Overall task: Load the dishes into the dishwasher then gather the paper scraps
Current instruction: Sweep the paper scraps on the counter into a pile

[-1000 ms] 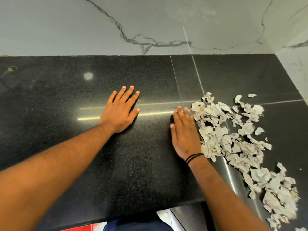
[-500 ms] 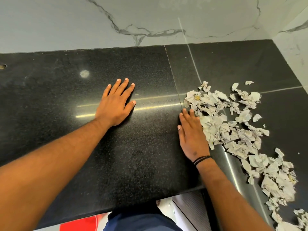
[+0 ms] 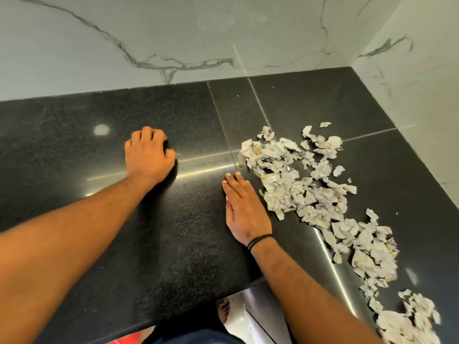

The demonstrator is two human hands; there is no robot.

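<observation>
Many crumpled grey-white paper scraps (image 3: 308, 184) lie in a long band on the black granite counter (image 3: 74, 150), running from the middle toward the near right edge. My right hand (image 3: 244, 207) lies flat on the counter with straight fingers, its outer edge just left of the scraps, a black band on the wrist. My left hand (image 3: 146, 155) rests on the counter further left, its fingers curled under with nothing visible in them.
A white marble-veined wall (image 3: 173, 40) stands behind the counter and a side wall (image 3: 422, 83) closes the right end. Below the counter's front edge I see a bare foot (image 3: 224, 310) on pale floor.
My left hand's fingers, flat and spread before, have curled into a loose fist. My right hand has slid back toward me along the scraps' left side.
</observation>
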